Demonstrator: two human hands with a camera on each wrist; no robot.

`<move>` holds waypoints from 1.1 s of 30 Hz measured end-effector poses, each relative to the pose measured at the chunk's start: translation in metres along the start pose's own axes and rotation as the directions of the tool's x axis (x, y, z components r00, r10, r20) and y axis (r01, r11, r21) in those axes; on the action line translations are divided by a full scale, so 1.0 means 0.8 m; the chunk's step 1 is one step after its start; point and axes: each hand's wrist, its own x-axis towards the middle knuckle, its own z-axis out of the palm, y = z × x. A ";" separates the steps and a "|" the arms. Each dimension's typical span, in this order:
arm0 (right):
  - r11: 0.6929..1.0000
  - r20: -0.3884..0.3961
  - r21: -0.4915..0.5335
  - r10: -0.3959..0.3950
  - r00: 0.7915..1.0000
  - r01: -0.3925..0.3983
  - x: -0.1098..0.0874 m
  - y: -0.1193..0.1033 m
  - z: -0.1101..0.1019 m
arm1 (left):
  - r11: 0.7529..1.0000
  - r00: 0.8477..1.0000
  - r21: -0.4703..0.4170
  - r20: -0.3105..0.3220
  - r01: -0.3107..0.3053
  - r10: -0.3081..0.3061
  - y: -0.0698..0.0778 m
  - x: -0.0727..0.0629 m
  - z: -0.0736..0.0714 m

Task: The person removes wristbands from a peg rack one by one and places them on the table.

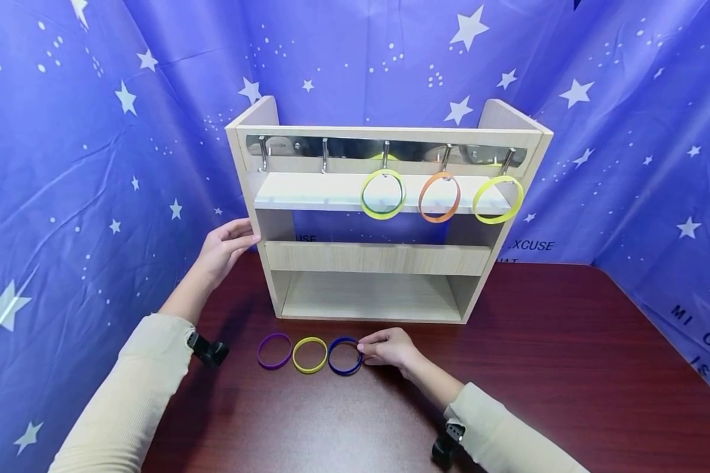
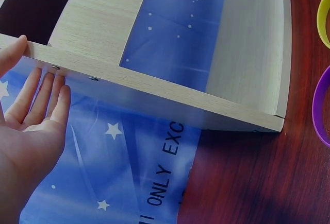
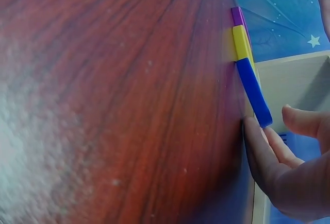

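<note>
My right hand (image 1: 392, 348) is at the right edge of a blue wristband (image 1: 345, 372) lying on the table. In the right wrist view its fingertips meet the end of the blue band (image 3: 253, 92), while the thumb stands a little apart. A yellow wristband (image 1: 310, 371) and a purple wristband (image 1: 259, 351) lie in a row to the left. My left hand (image 1: 217, 253) rests against the left side panel of a wooden shelf (image 1: 378, 258). Seen from the left wrist, its straight fingers touch the outer face and the thumb lies at the front edge.
Across the shelf's top runs a metal strip (image 1: 355, 150) with several hooks. From the middle hook hangs a yellow-green band (image 1: 382, 216), then an orange band (image 1: 422, 200) and a yellow band (image 1: 497, 221) to the right. A blue starry curtain (image 1: 171, 131) surrounds the dark red table (image 1: 568, 368).
</note>
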 end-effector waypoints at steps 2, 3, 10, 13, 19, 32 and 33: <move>1.000 -0.008 -0.017 -0.015 1.000 0.014 0.000 0.000 -0.001 | 1.000 1.000 0.002 0.001 0.000 0.000 -0.001 0.000 0.000; 1.000 -0.009 -0.023 -0.018 1.000 0.018 0.000 -0.001 -0.002 | 1.000 1.000 0.001 -0.001 -0.001 0.001 -0.001 0.000 0.001; 0.999 -0.021 -0.031 -0.008 1.000 0.008 0.001 0.000 -0.006 | 1.000 1.000 -0.018 0.001 0.001 -0.001 0.001 -0.002 0.001; 0.999 -0.023 -0.032 -0.007 1.000 0.006 0.000 0.000 -0.007 | 1.000 1.000 -0.019 0.001 0.007 -0.007 0.002 -0.002 0.001; 0.999 -0.001 -0.038 -0.006 1.000 0.006 -0.004 -0.004 -0.009 | 1.000 1.000 -0.015 -0.001 0.014 -0.014 0.003 -0.002 0.002; 1.000 0.029 -0.011 -0.020 0.999 0.020 -0.002 -0.009 -0.014 | 1.000 1.000 0.001 -0.009 0.021 -0.021 0.003 -0.002 0.003; 1.000 0.035 -0.010 -0.019 0.999 0.020 -0.002 -0.008 -0.014 | 1.000 1.000 0.004 -0.010 0.022 -0.022 0.002 -0.002 0.003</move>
